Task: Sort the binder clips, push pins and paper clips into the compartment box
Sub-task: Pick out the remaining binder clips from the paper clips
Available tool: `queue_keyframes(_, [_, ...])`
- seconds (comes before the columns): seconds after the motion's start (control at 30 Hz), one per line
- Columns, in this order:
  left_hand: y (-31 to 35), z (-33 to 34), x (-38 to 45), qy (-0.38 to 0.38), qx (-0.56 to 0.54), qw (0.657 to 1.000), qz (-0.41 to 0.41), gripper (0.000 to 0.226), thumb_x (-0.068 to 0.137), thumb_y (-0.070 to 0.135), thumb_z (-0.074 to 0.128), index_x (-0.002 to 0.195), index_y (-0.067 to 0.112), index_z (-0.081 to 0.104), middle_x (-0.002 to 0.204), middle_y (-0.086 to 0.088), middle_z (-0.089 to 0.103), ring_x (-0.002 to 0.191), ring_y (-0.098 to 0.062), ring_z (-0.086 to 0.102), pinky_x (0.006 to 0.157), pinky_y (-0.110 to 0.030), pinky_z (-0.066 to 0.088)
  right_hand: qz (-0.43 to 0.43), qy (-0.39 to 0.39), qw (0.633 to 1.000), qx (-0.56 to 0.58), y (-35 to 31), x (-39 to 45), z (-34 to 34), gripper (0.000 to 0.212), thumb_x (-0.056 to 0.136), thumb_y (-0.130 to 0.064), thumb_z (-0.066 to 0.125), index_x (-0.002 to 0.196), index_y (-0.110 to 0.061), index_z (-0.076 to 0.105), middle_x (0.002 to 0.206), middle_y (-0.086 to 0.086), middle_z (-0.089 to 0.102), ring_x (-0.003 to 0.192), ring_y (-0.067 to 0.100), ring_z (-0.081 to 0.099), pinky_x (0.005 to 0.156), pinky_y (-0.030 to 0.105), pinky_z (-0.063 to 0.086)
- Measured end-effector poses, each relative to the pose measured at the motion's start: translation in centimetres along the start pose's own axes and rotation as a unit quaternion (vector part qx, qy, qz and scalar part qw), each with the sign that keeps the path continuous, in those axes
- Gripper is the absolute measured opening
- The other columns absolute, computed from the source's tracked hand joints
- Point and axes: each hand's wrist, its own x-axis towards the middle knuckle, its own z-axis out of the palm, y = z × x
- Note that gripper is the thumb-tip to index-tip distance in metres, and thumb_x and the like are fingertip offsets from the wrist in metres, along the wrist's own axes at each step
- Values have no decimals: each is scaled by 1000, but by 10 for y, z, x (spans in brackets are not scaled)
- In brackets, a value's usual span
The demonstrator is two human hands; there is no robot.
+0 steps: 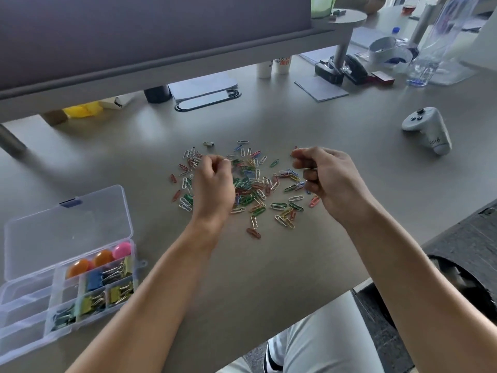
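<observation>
Paper clips (250, 184): loose multicoloured scatter, mid-table (269, 265).
Box (67, 278): near left, lid open; binder clips (113, 286) and pins (102, 258) already in compartments.
Left hand (212, 184): over the pile, fingers curled; contents unclear.
Right hand (328, 179): grip pinches gathered clips.
Step, judged: collecting paper clips. Next: carry handfuls left to a free compartment.

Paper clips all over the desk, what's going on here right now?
A person is sorting small office items. Both hands work over the scattered paper clips: the left hand has its fingers curled, pinching at the pile, and the right hand holds a few clips it has gathered. The compartment box sits open at the left, already holding binder clips and round push pins. No paper clips show in it yet.
</observation>
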Motion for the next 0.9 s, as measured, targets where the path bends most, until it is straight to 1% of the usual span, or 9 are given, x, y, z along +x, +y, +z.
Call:
queue_keyframes(0.17, [11, -23, 15, 87, -267, 938, -202, 26, 95, 3, 37, 72, 13, 43, 57, 1, 43, 49, -12, 37, 46, -25, 32, -13, -66, 991, -114, 1, 14, 27, 24, 102, -20, 57, 96, -12, 79, 74, -3, 65, 51, 9, 45, 46, 23, 38])
queue_keyframes(0.33, [12, -39, 25, 111, -337, 907, -227, 20, 94, 2, 35, 77, 12, 41, 71, -9, 49, 55, -15, 39, 47, -25, 34, -108, -96, 937, -318, 1, 18, 48, 15, 98, -24, 66, 95, -23, 80, 75, -7, 70, 44, 1, 47, 41, 18, 36])
queue_keyframes(0.4, [10, -41, 28, 113, -349, 902, -228, 22, 92, 1, 33, 76, 13, 40, 68, -7, 47, 53, -15, 37, 44, -24, 31, -168, -72, 892, -413, 4, 21, 54, 9, 94, -25, 71, 95, -26, 80, 82, -10, 72, 60, -2, 61, 54, 18, 49])
queue_keyframes(0.47, [8, -42, 30, 117, -362, 897, -227, 23, 91, 0, 31, 77, 13, 43, 65, -6, 46, 51, -15, 36, 43, -23, 30, -201, -34, 849, -488, 7, 21, 59, 12, 88, -37, 77, 88, -25, 79, 82, -9, 73, 76, 10, 67, 69, 28, 56])
queue_keyframes(0.53, [8, -43, 30, 114, -354, 902, -218, 22, 91, 2, 31, 80, 12, 48, 62, -5, 47, 50, -14, 37, 44, -23, 29, -206, -13, 828, -521, 10, 22, 64, 26, 82, -49, 79, 80, -23, 75, 76, -8, 70, 76, 15, 66, 67, 30, 53])
queue_keyframes(0.63, [6, -42, 29, 83, -246, 950, -173, 20, 94, 3, 39, 83, 11, 55, 61, -1, 46, 50, -13, 38, 46, -25, 30, -205, 3, 807, -554, 9, 24, 71, 32, 78, -53, 80, 73, -22, 71, 74, -6, 69, 73, 18, 65, 61, 27, 46])
queue_keyframes(0.73, [-2, -38, 30, 36, -24, 996, -75, 17, 95, 11, 55, 83, 14, 65, 62, 3, 51, 47, -8, 42, 50, -23, 37, -203, 1, 795, -572, 11, 26, 75, 29, 78, -46, 80, 69, -20, 71, 70, -3, 69, 72, 21, 67, 59, 27, 46])
queue_keyframes(0.83, [-11, -32, 27, 21, 211, 974, 80, 9, 91, 20, 66, 91, 14, 73, 67, 5, 60, 56, -6, 50, 59, -22, 38, -207, -5, 797, -568, 12, 27, 74, 25, 81, -43, 78, 71, -21, 72, 71, -3, 69, 74, 22, 67, 61, 28, 45])
queue_keyframes(0.9, [-15, -28, 24, 20, 307, 943, 128, 20, 88, 28, 70, 99, 12, 74, 92, -5, 70, 78, -18, 63, 70, -24, 41, -219, -3, 809, -545, 13, 26, 71, 24, 84, -46, 76, 77, -23, 74, 73, -6, 70, 76, 20, 65, 64, 30, 47])
